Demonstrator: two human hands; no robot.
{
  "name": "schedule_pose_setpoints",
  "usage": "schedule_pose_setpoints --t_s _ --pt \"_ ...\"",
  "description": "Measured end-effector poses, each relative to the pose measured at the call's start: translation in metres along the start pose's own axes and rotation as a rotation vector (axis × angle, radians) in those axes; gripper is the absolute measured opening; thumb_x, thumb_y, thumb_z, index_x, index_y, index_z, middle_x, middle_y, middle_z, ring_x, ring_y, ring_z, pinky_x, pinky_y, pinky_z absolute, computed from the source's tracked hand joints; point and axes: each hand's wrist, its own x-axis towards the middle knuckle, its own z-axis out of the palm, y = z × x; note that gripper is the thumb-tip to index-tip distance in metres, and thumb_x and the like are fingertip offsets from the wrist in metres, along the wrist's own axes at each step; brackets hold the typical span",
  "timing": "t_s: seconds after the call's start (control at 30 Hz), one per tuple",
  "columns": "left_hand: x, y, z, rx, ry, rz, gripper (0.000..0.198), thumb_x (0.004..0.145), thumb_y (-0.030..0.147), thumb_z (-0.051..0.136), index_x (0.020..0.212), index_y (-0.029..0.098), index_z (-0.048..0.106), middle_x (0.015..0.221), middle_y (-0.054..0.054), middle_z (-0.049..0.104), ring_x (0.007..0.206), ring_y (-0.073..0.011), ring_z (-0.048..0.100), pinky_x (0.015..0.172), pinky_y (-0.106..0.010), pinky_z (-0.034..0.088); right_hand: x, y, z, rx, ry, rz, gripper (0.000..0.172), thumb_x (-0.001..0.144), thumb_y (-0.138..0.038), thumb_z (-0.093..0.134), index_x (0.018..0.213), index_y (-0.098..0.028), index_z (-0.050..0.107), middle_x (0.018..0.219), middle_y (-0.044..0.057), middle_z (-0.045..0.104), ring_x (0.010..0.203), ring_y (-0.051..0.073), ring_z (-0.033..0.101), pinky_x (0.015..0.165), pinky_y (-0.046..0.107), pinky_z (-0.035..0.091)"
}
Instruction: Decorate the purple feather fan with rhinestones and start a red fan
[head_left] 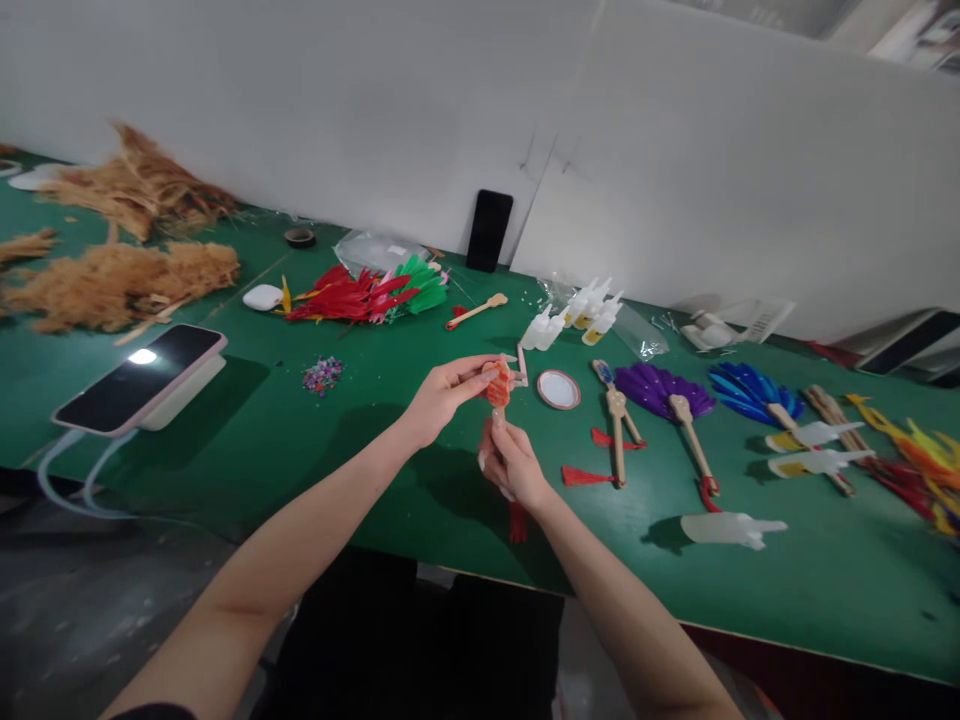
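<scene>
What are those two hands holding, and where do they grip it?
A small orange feather fan: the left hand pinches its feathered top, the right hand grips the handle below.

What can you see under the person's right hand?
A red tassel hangs below the right hand, over the front edge of the green table. The hand covers where the tassel is attached and the lower handle of the orange feather fan.

Feather fan [498,384] between phone [139,380] and lid [559,389]

Craft workshop indicated: green counter [247,440] strewn with feather fans [664,390], glue bottles [577,312], loose feathers [360,293], straw-coloured fibre heaps [120,280].
</scene>
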Motion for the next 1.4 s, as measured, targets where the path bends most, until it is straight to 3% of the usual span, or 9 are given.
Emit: schedule_pose_setpoints --t_s 0.8,0.9,1.03,1.2,1.4 --pt "-0.005 0.006 0.013 0.08 0.154 0.065 0.027 0.077 0.034 0.07 0.094 0.013 0.069 0.087 -0.008 0.075 0.082 -0.0215 0.072 0.081 -0.034 0.057 0.0 0.012 0.006 -0.153 0.152 0.0 0.056 0.076 -0.073 0.05 0.059 -0.02 0.045 0.033 -0.011 0.029 0.028 0.003 0.022 0.03 0.018 0.016" --pt "-0.003 0.005 0.011 0.062 0.144 0.047 0.03 0.078 0.036 0.069 0.095 0.013 0.07 0.09 -0.009 0.075 0.084 -0.0221 0.071 0.082 -0.035 0.056 0.001 0.013 0.004 -0.146 0.153 -0.002 0.056 0.077 -0.073 0.049 0.059 -0.02 0.045 0.033 -0.011 0.03 0.028 0.003 0.022 0.03 0.018 0.016" --pt "-0.001 0.004 0.006 -0.009 0.065 0.016 0.041 0.086 0.048 0.055 0.101 0.012 0.069 0.093 -0.012 0.074 0.087 -0.024 0.071 0.086 -0.039 0.054 0.002 0.013 0.002 -0.133 0.148 0.006 0.056 0.076 -0.073 0.05 0.058 -0.02 0.045 0.033 -0.011 0.03 0.027 0.003 0.022 0.029 0.019 0.015" --pt "-0.001 0.002 0.004 0.021 -0.009 0.008 0.038 0.08 0.032 0.068 0.115 0.017 0.065 0.107 -0.009 0.072 0.099 -0.0229 0.068 0.094 -0.039 0.05 0.003 0.011 0.003 -0.122 0.157 0.003 0.056 0.075 -0.075 0.049 0.058 -0.021 0.043 0.031 -0.012 0.027 0.026 0.004 0.02 0.029 0.019 0.015" --pt "-0.001 -0.001 0.005 0.033 0.033 0.046 0.031 0.08 0.029 0.068 0.109 0.018 0.067 0.101 -0.007 0.073 0.094 -0.0204 0.069 0.09 -0.035 0.053 0.002 0.012 0.002 -0.156 0.166 0.001 0.056 0.078 -0.073 0.048 0.059 -0.02 0.045 0.033 -0.011 0.029 0.028 0.004 0.022 0.03 0.019 0.014"
